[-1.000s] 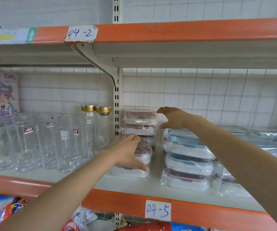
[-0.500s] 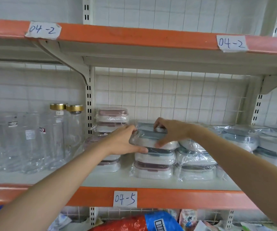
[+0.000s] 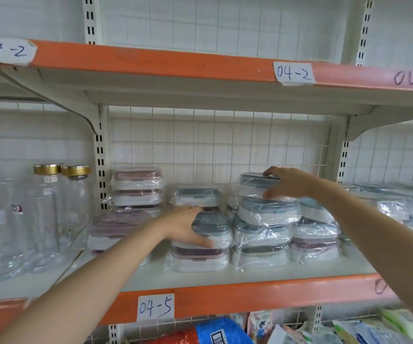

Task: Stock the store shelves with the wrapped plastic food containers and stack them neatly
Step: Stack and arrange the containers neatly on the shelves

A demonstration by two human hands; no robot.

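Wrapped plastic food containers stand in stacks on the shelf [image 3: 225,296] labelled 04-5. My right hand [image 3: 287,184] grips a blue-lidded container [image 3: 255,181] that sits atop the right stack [image 3: 262,234]. My left hand [image 3: 185,227] clasps the left end of another blue-lidded container [image 3: 215,229], thumb along its front and fingers over its top. That one rests on a pink-lidded container [image 3: 200,259]. A pink-lidded stack [image 3: 138,189] stands at the back left, with a single pink-lidded container [image 3: 116,229] in front of it.
Clear glass jars [image 3: 49,219] with gold lids fill the shelf bay to the left, past the upright. More wrapped containers [image 3: 399,209] lie to the right. The upper shelf [image 3: 151,60] hangs close above. Bagged goods [image 3: 220,331] sit on the shelf below.
My right hand has carried a blue-lidded container from the middle stack to the top of the right stack. My left hand stayed at the middle stack. The view shifted right.
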